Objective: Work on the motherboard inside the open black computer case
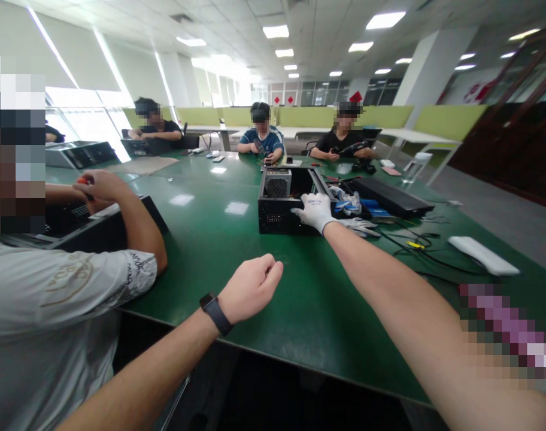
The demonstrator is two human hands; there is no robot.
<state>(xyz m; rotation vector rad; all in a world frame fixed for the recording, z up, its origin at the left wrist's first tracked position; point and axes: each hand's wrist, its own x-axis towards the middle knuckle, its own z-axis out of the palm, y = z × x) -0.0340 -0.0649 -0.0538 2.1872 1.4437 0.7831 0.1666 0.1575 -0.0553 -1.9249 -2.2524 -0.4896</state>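
My left hand point(250, 288), bare and with a dark watch on the wrist, is curled closed above the green table point(201, 251) near its front edge. Whether anything small is inside it is hidden. In a white glove, my right hand point(316, 211) lies on the near right edge of a black computer case point(277, 216), with its fingers over the rim and the thumb to the left. The case is open at the top and shows a power supply unit point(278, 184) inside at the left.
Right of the case lie gloves point(345, 200), a flat black panel point(390, 196), black cables point(428, 261) and a white power strip point(484, 255). A person point(70, 281) works at another case point(111, 230) close on the left. More people sit across the table.
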